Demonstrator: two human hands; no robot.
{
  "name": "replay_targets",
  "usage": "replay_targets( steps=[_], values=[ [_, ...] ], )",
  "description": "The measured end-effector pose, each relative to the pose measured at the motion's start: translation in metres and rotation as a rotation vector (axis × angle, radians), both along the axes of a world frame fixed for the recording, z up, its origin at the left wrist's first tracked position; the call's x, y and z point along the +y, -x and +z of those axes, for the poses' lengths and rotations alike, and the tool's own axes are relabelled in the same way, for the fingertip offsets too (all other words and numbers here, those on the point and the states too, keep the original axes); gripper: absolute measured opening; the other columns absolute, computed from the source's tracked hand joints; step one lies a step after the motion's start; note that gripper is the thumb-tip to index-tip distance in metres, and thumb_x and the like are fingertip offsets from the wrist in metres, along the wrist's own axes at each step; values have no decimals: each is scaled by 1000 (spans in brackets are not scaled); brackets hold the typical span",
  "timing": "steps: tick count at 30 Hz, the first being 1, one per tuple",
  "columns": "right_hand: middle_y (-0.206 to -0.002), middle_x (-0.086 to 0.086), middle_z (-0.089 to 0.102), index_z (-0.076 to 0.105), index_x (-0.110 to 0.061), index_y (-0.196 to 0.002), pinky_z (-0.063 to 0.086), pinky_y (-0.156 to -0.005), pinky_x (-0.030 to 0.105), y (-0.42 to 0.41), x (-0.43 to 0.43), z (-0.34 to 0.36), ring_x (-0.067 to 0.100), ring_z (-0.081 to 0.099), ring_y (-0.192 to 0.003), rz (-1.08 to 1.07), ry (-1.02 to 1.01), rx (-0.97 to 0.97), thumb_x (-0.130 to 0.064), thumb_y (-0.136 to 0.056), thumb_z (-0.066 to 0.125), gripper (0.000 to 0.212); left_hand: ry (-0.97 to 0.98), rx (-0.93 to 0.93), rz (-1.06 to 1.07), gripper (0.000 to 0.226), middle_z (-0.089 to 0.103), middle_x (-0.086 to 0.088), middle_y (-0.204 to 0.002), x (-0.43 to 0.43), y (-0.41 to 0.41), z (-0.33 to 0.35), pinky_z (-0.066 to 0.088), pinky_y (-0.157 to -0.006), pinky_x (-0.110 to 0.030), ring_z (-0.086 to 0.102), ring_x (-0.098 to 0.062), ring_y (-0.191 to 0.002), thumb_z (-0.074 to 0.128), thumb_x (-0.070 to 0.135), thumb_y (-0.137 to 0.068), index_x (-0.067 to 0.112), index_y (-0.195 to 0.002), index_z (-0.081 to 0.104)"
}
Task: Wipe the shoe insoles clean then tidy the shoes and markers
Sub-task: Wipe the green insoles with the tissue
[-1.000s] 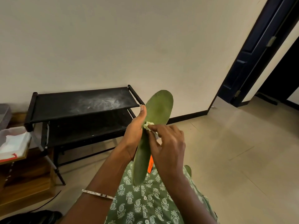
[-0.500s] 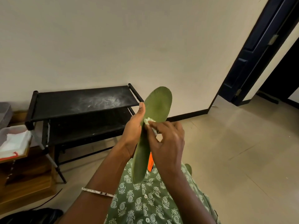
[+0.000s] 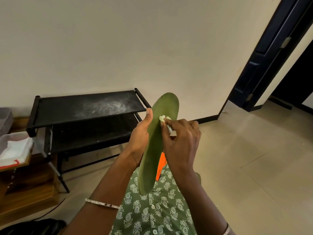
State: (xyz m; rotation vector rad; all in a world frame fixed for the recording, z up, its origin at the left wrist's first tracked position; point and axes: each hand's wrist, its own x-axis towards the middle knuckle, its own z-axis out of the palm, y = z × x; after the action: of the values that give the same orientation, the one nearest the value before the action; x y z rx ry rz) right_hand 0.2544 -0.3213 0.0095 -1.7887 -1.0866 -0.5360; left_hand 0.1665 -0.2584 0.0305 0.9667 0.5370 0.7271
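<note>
The green insole [image 3: 154, 150] is up in the air in front of the person's chest, standing almost on end, toe end up, heel end down over the green printed clothing [image 3: 152, 211]. A small white wad [image 3: 163, 118] sits on its upper half, right against the surface. The right hand [image 3: 182, 143] pinches that wad between fingertips and thumb, the other fingers curled in behind. The left hand [image 3: 140, 138] grips the insole from its left edge, thumb laid up along the rim; its fingers go round the back, out of sight.

So this is the wiping step, mid-insole, with nothing tidied yet as far as can be seen. Next, I'd say, the wad wants drawing down toward the heel, with the left hand bracing from behind so the soft insole doesn't fold under the pressure.

Something orange [image 3: 160, 164] peeks out just behind the insole; what it is can't be told. Beyond the hands, a black two-shelf rack [image 3: 88, 107] stands against the wall, its top dusty and white-smeared. At far left, a tray [image 3: 5, 138] holds a white cloth [image 3: 17, 147]. No shoes or markers are plainly in sight.
</note>
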Motion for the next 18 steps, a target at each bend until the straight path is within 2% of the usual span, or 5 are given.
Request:
replay_targets(
  steps=[2, 8, 11, 13, 18],
  values=[
    [-87, -7, 68, 77, -20, -100, 34, -76, 31, 15, -9, -7, 13, 43, -86, 29, 3, -46, -32, -91, 68, 18, -24, 44, 31, 63, 74, -15, -112, 0, 1, 0, 52, -100, -42, 69, -29, -109, 41, 58, -98, 6, -117, 70],
    [-87, -10, 68, 76, -23, -95, 32, -76, 33, 11, -11, -3, 16, 47, -88, -31, 5, -157, -35, -89, 69, 15, -6, 37, 8, 65, 73, -14, -115, -1, -1, 1, 51, -101, -40, 69, -27, -111, 41, 61, -97, 6, -120, 69],
    [-86, -9, 69, 77, -25, -93, 30, -77, 31, -7, 1, 8, 18, 49, -88, -81, -12, -82, -38, -89, 68, 17, -22, 18, -10, 60, 76, -12, -99, -3, -2, 1, 61, -72, -34, 74, -23, -87, 38, 56, -100, 8, -109, 73],
    [-87, -8, 70, 77, -24, -94, 28, -77, 29, -11, 6, 9, 17, 50, -90, -74, -5, -34, -38, -89, 67, 18, -33, 17, -19, 60, 76, -11, -94, -4, -2, 0, 60, -64, -36, 73, -23, -80, 36, 56, -101, 10, -107, 73],
    [-89, -5, 68, 76, -20, -98, 33, -77, 31, 9, -2, -2, 16, 49, -89, 4, -6, -47, -32, -91, 66, 18, -31, 38, 50, 62, 75, -13, -109, -1, 2, 2, 54, -96, -40, 70, -29, -107, 41, 57, -99, 7, -119, 70]
  ],
)
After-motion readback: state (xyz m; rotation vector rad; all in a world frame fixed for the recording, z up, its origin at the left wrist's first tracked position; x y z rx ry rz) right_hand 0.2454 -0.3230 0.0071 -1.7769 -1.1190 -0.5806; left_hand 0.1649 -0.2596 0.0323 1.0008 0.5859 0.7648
